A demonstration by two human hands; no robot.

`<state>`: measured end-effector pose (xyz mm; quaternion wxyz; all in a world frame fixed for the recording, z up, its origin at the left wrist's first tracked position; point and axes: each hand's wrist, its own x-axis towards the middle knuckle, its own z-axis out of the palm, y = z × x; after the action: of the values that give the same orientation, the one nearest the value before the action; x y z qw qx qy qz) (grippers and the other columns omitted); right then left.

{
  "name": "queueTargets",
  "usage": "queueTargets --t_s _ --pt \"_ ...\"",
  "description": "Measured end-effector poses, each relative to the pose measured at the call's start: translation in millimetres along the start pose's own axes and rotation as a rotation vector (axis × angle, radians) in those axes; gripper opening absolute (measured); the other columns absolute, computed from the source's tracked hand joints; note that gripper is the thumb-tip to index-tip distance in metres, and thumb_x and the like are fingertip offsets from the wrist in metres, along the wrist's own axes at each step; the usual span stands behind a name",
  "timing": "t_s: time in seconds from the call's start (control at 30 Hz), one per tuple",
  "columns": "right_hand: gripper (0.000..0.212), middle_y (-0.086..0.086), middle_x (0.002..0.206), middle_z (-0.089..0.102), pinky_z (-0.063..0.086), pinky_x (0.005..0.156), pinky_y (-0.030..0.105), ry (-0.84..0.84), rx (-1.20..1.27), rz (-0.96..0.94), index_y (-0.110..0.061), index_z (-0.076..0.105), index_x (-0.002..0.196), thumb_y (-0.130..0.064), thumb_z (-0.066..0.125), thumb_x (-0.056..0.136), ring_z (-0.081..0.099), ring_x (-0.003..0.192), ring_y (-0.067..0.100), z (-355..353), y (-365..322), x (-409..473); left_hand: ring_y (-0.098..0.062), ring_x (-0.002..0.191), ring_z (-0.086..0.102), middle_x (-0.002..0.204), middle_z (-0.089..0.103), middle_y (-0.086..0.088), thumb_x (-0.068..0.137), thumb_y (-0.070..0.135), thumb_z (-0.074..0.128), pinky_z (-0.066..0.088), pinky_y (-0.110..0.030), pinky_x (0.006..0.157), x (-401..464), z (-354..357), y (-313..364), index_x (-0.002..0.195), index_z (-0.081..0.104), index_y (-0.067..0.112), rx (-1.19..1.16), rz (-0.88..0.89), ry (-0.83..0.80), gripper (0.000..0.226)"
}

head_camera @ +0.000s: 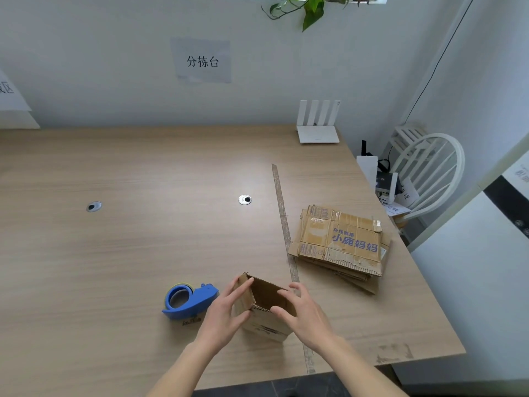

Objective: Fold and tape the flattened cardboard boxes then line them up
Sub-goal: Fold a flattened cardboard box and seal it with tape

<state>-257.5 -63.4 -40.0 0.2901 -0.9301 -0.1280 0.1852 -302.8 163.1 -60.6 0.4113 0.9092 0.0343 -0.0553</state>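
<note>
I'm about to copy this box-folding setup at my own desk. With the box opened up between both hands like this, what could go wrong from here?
1. Both the left hand and right hand hold the opened box; freeing one to take the tape dispenser may let it spring flat.
2. The stack of flattened boxes lies near the table's right edge and could get knocked off.

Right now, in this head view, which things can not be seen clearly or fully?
- Bottom of the small cardboard box: hidden by its own walls and by the left hand and right hand.
- Number of flattened boxes in the stack: lower sheets are covered by the top one.
- Label on the blue tape dispenser: too small and blurred.
- Paper sign on the wall: cut off by the left edge.
</note>
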Motion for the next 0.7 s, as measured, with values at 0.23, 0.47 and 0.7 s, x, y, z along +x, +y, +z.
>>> queueTargets --t_s 0.23,0.47,0.7 --pt "0.062 -0.021 0.141 0.036 0.047 0.094 0.032 -0.006 0.008 -0.018 -0.038 0.046 0.140 -0.071 0.054 0.089 0.052 0.123 0.010 2.5 -0.8 7.3 -0.006 0.148 0.025 0.160 0.020 0.020 0.090 0.035 0.072 0.026 -0.032 0.120 -4.2 -4.6 -8.8 0.142 0.027 0.068 0.021 -0.004 -0.015 0.076" --pt "0.075 -0.022 0.141 0.038 0.045 0.097 0.030 -0.041 0.081 -0.033 -0.039 0.040 0.141 -0.074 0.064 0.078 0.047 0.126 0.006 7.5 -6.2 15.2 -0.004 0.147 0.026 0.160 0.020 0.022 0.084 0.038 0.076 0.029 -0.030 0.120 -7.9 -8.9 -19.5 0.140 0.034 0.067 0.016 0.007 -0.045 0.076" --pt "0.090 -0.018 0.164 0.018 0.030 0.119 0.035 -0.054 0.108 -0.052 -0.037 0.030 0.153 -0.075 0.063 0.079 0.026 0.149 0.008 15.9 -11.9 15.9 -0.009 0.149 0.022 0.165 0.006 0.017 0.090 0.047 0.068 0.027 -0.033 0.120 -14.7 -0.9 -25.3 0.144 0.035 0.060 0.058 -0.039 -0.137 0.064"
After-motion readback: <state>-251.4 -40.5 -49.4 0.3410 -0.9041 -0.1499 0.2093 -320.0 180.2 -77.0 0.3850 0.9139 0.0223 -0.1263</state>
